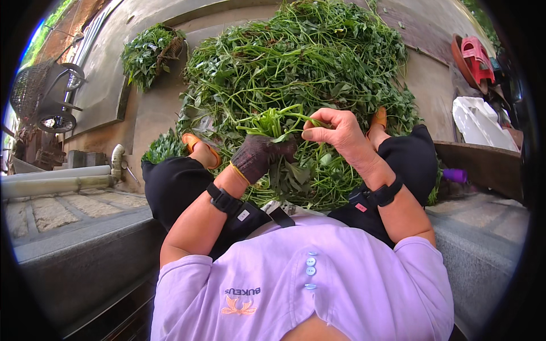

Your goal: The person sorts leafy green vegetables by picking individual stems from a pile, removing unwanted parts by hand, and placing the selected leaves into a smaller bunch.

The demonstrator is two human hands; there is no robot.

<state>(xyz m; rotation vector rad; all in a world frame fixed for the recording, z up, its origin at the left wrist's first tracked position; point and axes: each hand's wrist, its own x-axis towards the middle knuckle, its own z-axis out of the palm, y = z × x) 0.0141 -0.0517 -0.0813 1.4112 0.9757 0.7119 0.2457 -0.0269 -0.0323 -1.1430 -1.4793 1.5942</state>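
My left hand (264, 155), in a dark knitted glove with a yellow cuff edge, is closed around a bunch of green stems (273, 122). The cut or broken ends point up and away from me, and leaves (290, 177) hang below the fist. Just right of the bunch, my bare right hand (339, 130) pinches a green stem (316, 122) between thumb and fingertips. Between and beyond my feet spreads a large heap of leafy vines (298, 64). A small bundle of leaves (164, 147) lies beside my left foot.
Another leafy bundle (149, 53) rests on the concrete at the far left. A white pipe (64, 172) and a bamboo-like pole (59, 186) lie at left. At right are a red plastic stool (477, 59), a white foam piece (482, 121), a plank (477, 162) and a purple object (455, 175).
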